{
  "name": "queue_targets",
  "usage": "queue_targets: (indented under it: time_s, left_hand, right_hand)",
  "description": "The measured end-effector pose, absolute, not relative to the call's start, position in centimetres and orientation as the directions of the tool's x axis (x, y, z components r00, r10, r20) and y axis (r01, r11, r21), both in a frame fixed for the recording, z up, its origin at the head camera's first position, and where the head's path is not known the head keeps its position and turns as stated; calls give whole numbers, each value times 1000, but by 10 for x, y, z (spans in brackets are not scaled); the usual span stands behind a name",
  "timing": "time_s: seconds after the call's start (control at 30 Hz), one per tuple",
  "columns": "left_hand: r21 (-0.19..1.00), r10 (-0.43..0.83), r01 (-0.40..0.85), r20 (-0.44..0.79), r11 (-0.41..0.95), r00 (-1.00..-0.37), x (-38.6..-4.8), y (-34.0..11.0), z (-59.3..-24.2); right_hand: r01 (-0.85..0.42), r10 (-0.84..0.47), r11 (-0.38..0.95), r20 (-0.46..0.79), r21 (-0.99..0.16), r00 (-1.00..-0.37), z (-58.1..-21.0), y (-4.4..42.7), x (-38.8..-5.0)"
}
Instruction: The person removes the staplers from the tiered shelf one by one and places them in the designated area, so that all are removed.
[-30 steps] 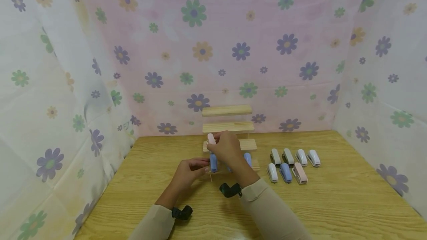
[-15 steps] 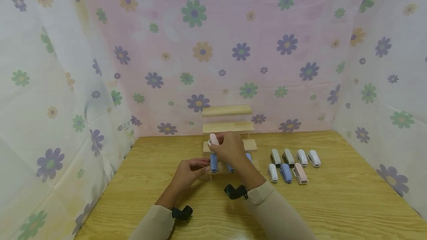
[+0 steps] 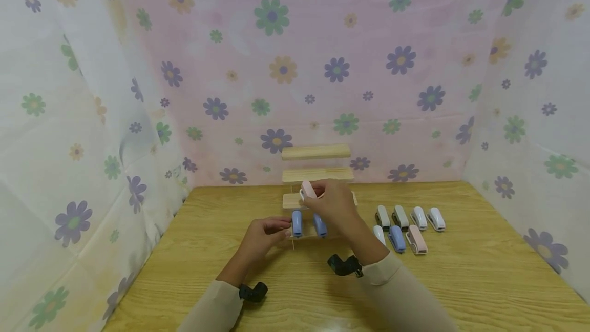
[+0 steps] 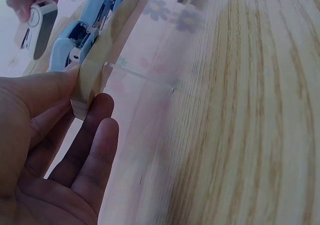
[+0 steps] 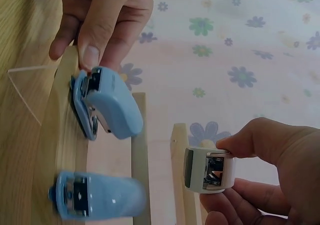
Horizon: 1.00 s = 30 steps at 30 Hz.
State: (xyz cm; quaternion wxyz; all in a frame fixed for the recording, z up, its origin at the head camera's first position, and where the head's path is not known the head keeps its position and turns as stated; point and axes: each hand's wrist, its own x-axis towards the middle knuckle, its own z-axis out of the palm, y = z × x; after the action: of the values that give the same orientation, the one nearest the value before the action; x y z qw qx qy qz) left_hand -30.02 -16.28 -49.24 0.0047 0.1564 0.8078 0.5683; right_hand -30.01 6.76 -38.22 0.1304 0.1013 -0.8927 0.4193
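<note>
My right hand (image 3: 338, 204) holds a small pink-and-white stapler (image 3: 308, 190) between thumb and fingers, in the air in front of the wooden tiered rack's middle boards. Its front end faces the camera in the right wrist view. My left hand (image 3: 260, 240) pinches the left end of the lowest board (image 4: 92, 77), thumb on top and a finger beneath. On that board stand a left blue stapler (image 3: 297, 223), close to my left thumb, and another blue stapler (image 3: 320, 225) to its right. My right hand and forearm hide the board's right end.
To the right on the wooden table (image 3: 286, 291) lie two rows of staplers, among them grey ones (image 3: 382, 218), white ones (image 3: 435, 219), a blue one (image 3: 396, 239) and a pink one (image 3: 417, 240). The upper boards (image 3: 316, 152) rise behind my right hand. Flowered cloth surrounds the table.
My right hand has carried the pink-and-white stapler to the right along the rack, uncovering the second blue stapler. My left hand keeps its grip on the board. The head view has shifted slightly.
</note>
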Motion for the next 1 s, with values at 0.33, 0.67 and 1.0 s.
queue_targets:
  time_s: [0.33,0.67,1.0]
  left_hand:
    - [923,261,249,173,292,-950,-301,-163,-491]
    - [932,253,248,181,264,-950,-298,-161,-490]
    - [926,257,250,178,282,-950,-297,-162,-490]
  right_hand:
    - [-286,-74,624,309,-727,-948,-382,94,-293]
    - [-307,-97,667,330,-679,-939,-385,114,-285]
    - [-306,-99,699,336,-646,-937,-392,145,-279]
